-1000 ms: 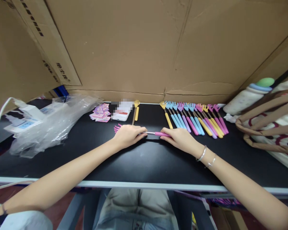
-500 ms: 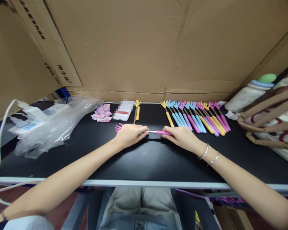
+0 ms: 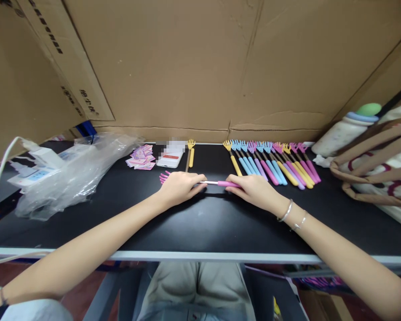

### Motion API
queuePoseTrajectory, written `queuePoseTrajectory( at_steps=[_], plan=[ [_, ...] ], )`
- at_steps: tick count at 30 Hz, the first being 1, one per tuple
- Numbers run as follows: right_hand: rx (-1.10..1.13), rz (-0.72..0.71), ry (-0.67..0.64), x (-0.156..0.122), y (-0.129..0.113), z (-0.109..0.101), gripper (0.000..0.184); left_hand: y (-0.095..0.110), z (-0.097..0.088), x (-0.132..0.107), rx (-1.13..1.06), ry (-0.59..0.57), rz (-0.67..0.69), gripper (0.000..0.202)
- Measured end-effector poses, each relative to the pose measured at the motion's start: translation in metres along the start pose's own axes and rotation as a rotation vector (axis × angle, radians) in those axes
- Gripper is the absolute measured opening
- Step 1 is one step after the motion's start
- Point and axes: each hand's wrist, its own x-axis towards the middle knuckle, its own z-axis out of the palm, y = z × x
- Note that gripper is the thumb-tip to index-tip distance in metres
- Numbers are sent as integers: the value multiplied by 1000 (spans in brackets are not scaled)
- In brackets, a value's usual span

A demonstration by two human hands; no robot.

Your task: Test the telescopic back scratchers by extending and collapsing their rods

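Note:
A pink back scratcher (image 3: 228,183) lies level between my hands, just above the black table. My left hand (image 3: 182,187) is closed round its rod near the pink claw head, whose tips show past the knuckles. At the other end, my right hand (image 3: 254,189) grips the pink handle. A short length of bare metal rod is visible between the two. Just beyond my left hand is a yellow back scratcher (image 3: 191,157) with its claw pointing away. Past my right hand lies a row of back scratchers (image 3: 280,171) in yellow, blue, purple and pink.
A pile of small pink cards (image 3: 142,157) lies beside a white box-like item (image 3: 169,159). Clear plastic wrap (image 3: 76,171) covers part of a power strip (image 3: 36,174) at left. A bottle (image 3: 344,133) and a bag (image 3: 374,167) stand at right. Cardboard (image 3: 187,67) walls the back.
Both hands keep the same grip on the pink back scratcher. The view has shifted very slightly; nothing on the table has visibly moved.

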Motion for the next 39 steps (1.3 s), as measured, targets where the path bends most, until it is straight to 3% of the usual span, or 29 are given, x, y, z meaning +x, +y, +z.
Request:
queuePoseTrajectory(
  at_steps=[24,33,39],
  plan=[
    [26,-16,40,-1,0,-1,27,-2,-1,0,-10,7,21,26],
    [0,-13,204,-2,0,3,31,-4,-1,1,-22,85,-15,28],
    [4,-2,219,-1,0,3,32,-2,0,1,-9,120,-10,27]
  ],
)
